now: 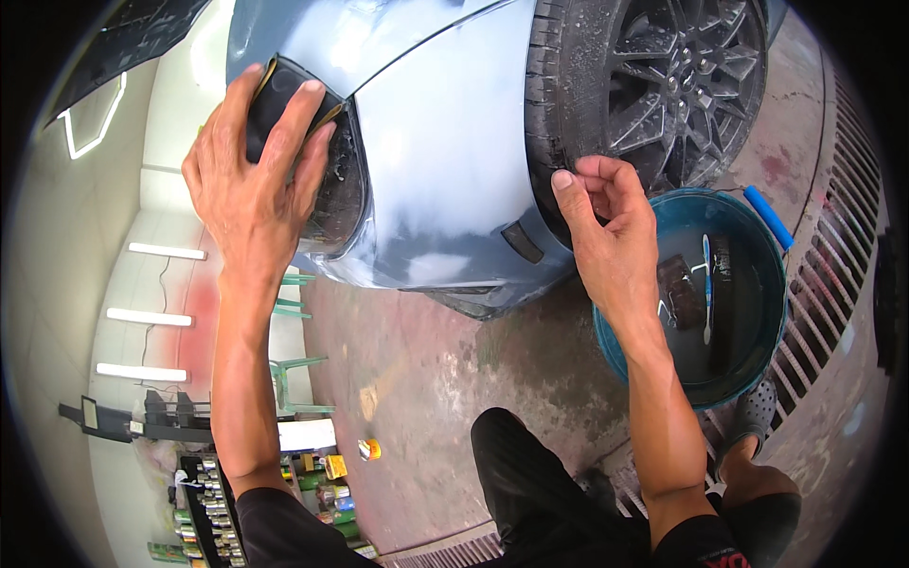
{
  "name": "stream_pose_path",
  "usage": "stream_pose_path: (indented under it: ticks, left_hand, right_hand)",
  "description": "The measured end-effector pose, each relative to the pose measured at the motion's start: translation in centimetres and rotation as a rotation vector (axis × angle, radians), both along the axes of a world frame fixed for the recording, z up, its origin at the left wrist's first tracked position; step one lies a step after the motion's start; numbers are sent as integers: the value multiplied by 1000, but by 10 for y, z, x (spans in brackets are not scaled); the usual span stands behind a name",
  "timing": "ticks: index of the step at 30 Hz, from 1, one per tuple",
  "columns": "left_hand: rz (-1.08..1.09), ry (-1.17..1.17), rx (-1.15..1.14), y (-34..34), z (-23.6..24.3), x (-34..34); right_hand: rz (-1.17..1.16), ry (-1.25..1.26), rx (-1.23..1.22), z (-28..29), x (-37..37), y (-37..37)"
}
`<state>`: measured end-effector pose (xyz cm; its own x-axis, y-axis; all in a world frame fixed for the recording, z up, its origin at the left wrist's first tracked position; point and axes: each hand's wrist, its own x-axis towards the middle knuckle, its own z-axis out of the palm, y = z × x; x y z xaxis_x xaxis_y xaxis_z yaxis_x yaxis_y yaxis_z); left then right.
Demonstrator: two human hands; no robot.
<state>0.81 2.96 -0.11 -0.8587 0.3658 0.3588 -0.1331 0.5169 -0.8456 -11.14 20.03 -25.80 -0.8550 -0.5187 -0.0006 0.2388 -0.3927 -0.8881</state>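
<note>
My left hand (251, 180) grips a black sanding block (275, 99), its fingers spread over the top. Yellowish edges of what looks like folded sandpaper stick out at its sides. The block lies against the car's front, by the dark headlight (336, 204). Beside it spreads the grey-blue fender (440, 142), with whitish, sanded-looking patches. My right hand (611, 222) is at the fender's wheel-arch edge, in front of the tyre (578, 85). Its fingers curl loosely, the thumb stands apart, and nothing shows between them. Whether it touches the edge I cannot tell.
A teal bucket (609, 355) with a blue handle grip stands right of my right forearm, holding water, a toothbrush and dark items. A floor grate (833, 256) runs along the right. At the lower left are green chairs (289, 379) and a shelf of cans (213, 511).
</note>
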Motion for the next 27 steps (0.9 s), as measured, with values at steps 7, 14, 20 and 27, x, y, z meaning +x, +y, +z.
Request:
stream_pose_path:
  ticks: [7, 14, 20, 27]
  left_hand:
    - [-6, -44, 12, 2, 6, -9]
    - [-28, -68, 60, 1, 4, -15]
    - [-24, -70, 50, 5, 2, -25]
    - [-80, -50, -12, 3, 3, -33]
  right_hand:
    - [11, -11, -24, -4, 5, -4]
    - [-19, -1, -5, -16, -3, -9]
    - [-85, -15, 0, -23, -16, -9]
    - [-75, -52, -69, -23, -8, -20]
